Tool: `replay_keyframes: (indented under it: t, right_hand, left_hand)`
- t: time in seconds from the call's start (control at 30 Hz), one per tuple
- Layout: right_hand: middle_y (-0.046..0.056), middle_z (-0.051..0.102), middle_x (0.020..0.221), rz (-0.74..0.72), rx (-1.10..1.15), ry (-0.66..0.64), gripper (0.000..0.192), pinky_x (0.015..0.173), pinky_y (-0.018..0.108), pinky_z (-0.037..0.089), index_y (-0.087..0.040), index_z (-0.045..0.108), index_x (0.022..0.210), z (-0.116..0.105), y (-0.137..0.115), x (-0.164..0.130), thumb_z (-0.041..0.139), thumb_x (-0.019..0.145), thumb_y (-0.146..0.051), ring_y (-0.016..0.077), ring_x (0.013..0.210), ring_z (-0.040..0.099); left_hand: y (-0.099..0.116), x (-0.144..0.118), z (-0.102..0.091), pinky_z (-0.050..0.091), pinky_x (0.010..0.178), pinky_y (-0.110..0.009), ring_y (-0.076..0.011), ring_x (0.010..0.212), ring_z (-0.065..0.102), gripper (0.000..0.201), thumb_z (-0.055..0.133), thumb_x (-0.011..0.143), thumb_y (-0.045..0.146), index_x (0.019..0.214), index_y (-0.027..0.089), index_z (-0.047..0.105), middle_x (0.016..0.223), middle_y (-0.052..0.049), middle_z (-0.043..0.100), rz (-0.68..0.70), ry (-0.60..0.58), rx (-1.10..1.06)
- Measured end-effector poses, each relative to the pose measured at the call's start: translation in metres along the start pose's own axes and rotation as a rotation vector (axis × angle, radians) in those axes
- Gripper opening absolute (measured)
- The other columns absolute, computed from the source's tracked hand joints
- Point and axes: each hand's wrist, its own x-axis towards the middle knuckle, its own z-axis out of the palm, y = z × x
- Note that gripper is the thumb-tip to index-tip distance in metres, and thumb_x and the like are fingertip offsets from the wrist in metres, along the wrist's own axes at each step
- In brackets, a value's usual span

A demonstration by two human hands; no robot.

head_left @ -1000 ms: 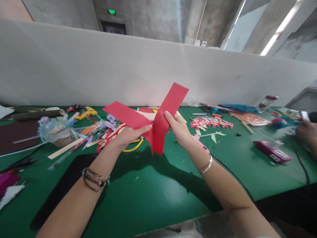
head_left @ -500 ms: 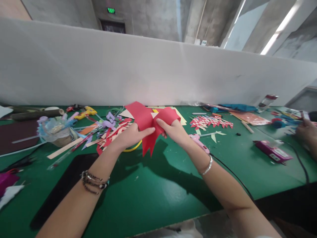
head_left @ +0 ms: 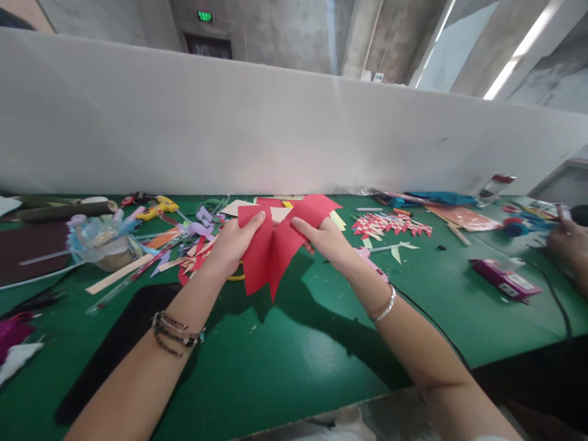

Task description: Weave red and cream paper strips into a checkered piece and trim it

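Note:
A creased piece of red paper [head_left: 260, 260] hangs above the green table, gripped from both sides. My left hand [head_left: 236, 242] is closed on its left part, thumb on top. On the right part, my right hand [head_left: 319, 233] pinches the paper with the thumb in front and fingertips behind. The paper's lower edge forms points, and its upper right part bends outward. Red and cream paper strips [head_left: 197, 254] lie beyond my left hand. A pink glue gun [head_left: 372, 263] rests by my right wrist, partly hidden.
Red-and-white woven paper [head_left: 390, 225] lies at the back right. A purple box-like item [head_left: 505, 278] sits farther right, near another person's hand [head_left: 569, 245]. At left are a yellow glue gun [head_left: 158, 208], a wrapped bundle [head_left: 108, 239] and a black flat object [head_left: 124, 343]. A white partition [head_left: 294, 128] stands behind.
My left hand has shifted its hold, its thumb now higher on the paper. The red paper's left part has swung down and its folds have spread wider. My right hand stays nearly in place.

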Motion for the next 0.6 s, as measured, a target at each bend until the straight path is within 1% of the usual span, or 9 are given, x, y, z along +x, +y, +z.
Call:
replay_keyframes:
  t: [0.07,0.13,0.2,0.27,0.33,0.4,0.47,0.53,0.6]
  right_hand:
    - [-0.003,0.040,0.036,0.007,-0.008,0.021,0.052,0.042,0.023,0.032,-0.020,0.039,0.043,-0.0001,0.0015,0.0006,0.049,0.081,-0.054,0.0072,0.036,0.038]
    - [-0.002,0.040,0.037,0.022,-0.023,0.055,0.055,0.043,0.023,0.032,-0.020,0.039,0.041,0.0009,0.0023,0.0005,0.048,0.080,-0.058,0.0073,0.037,0.038]
    - [-0.002,0.043,0.040,0.027,-0.034,0.065,0.056,0.045,0.023,0.033,-0.019,0.042,0.042,0.0030,0.0023,-0.0001,0.049,0.078,-0.062,0.0077,0.041,0.040]
    - [-0.002,0.048,0.046,-0.004,-0.044,0.043,0.053,0.047,0.022,0.034,-0.018,0.046,0.047,0.0055,0.0021,-0.0008,0.051,0.076,-0.063,0.0080,0.045,0.043]
    - [-0.002,0.051,0.050,-0.059,-0.061,0.009,0.049,0.049,0.022,0.035,-0.018,0.049,0.052,0.0075,0.0019,-0.0007,0.052,0.077,-0.059,0.0080,0.048,0.045]
    - [-0.002,0.051,0.047,-0.077,-0.072,-0.011,0.048,0.050,0.022,0.036,-0.017,0.049,0.050,0.0082,0.0020,0.0004,0.049,0.081,-0.054,0.0076,0.046,0.045]
    - [-0.002,0.048,0.041,-0.058,-0.063,-0.010,0.052,0.049,0.022,0.035,-0.017,0.047,0.044,0.0076,0.0024,0.0019,0.045,0.084,-0.051,0.0072,0.041,0.045]
    - [-0.003,0.046,0.039,-0.034,-0.031,0.026,0.052,0.047,0.021,0.034,-0.018,0.046,0.043,0.0061,0.0032,0.0033,0.046,0.084,-0.049,0.0069,0.039,0.044]
    - [-0.003,0.046,0.038,0.001,0.022,0.094,0.048,0.044,0.021,0.032,-0.018,0.046,0.045,0.0043,0.0044,0.0045,0.049,0.082,-0.048,0.0067,0.037,0.043]
  left_hand:
    - [-0.0003,0.0003,-0.0004,0.050,0.058,-0.029,-0.0261,0.075,0.067,0.045,0.066,0.064,0.060,0.078,0.018,0.068,0.081,-0.010,0.073,-0.034,-0.025,-0.020]
    - [0.0004,-0.0013,0.0004,0.051,0.059,-0.029,-0.0271,0.078,0.067,0.043,0.070,0.061,0.056,0.081,0.018,0.069,0.086,-0.009,0.074,-0.045,-0.047,-0.002]
    - [0.0009,-0.0030,0.0018,0.052,0.064,-0.031,-0.0272,0.083,0.067,0.041,0.071,0.062,0.052,0.085,0.018,0.069,0.092,-0.008,0.073,0.006,-0.041,0.021]
    - [0.0006,-0.0038,0.0031,0.052,0.068,-0.031,-0.0266,0.086,0.066,0.038,0.069,0.065,0.048,0.088,0.018,0.068,0.094,-0.007,0.073,0.090,0.029,0.051]
    - [0.0000,-0.0037,0.0040,0.051,0.070,-0.030,-0.0258,0.087,0.066,0.035,0.067,0.067,0.046,0.088,0.017,0.068,0.093,-0.006,0.073,0.148,0.093,0.083]
    - [-0.0007,-0.0030,0.0046,0.051,0.069,-0.029,-0.0251,0.087,0.066,0.033,0.067,0.067,0.045,0.086,0.018,0.068,0.090,-0.005,0.073,0.128,0.069,0.077]
    - [-0.0015,-0.0018,0.0052,0.051,0.066,-0.029,-0.0247,0.082,0.067,0.032,0.068,0.066,0.046,0.081,0.018,0.068,0.085,-0.005,0.073,0.067,0.014,0.047]
    - [-0.0030,0.0001,0.0058,0.051,0.062,-0.029,-0.0241,0.078,0.067,0.031,0.067,0.067,0.047,0.078,0.018,0.067,0.082,-0.005,0.073,0.028,-0.002,0.028]
    - [-0.0050,0.0026,0.0063,0.051,0.057,-0.029,-0.0233,0.073,0.067,0.032,0.065,0.068,0.049,0.076,0.018,0.066,0.081,-0.005,0.073,-0.005,0.008,0.013]
